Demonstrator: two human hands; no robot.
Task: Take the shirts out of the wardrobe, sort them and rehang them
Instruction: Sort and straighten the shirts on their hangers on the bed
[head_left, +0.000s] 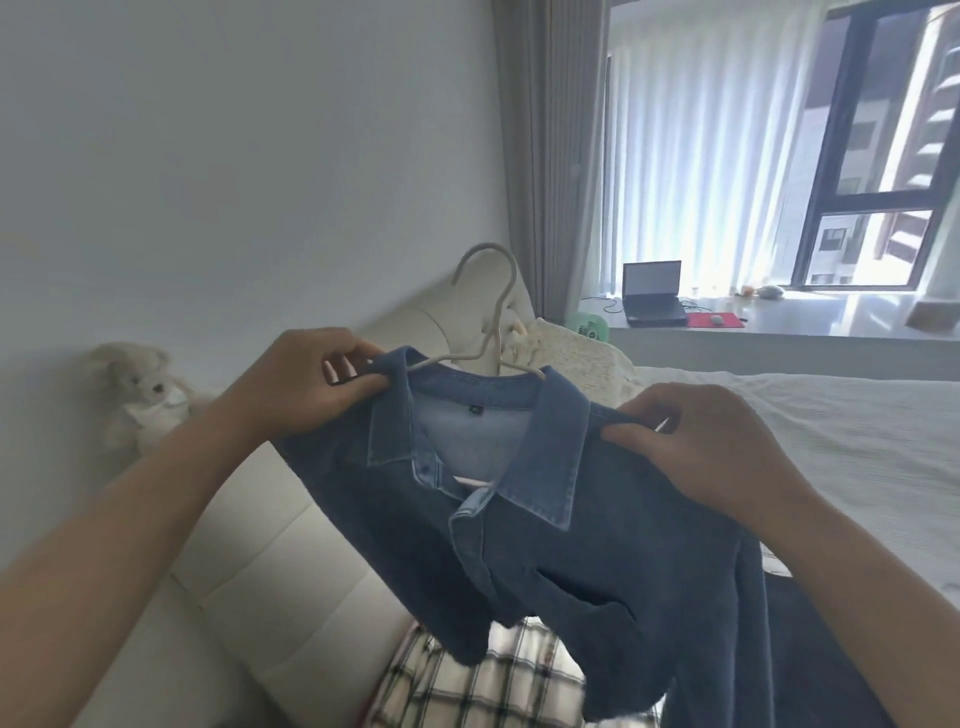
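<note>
Holding the denim shirt (519, 519) up above the bed (805, 415), we pinch one shoulder in our left hand (311, 384) and the other in our right hand (701, 441), fingers curled tight on the cloth. It sits on a white hanger (488, 322), over a plaid shirt (493, 680).

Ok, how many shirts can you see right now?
2. A denim shirt on a hanger, held in both hands, and a plaid shirt on the bed beneath it. Others may be hidden.
</note>
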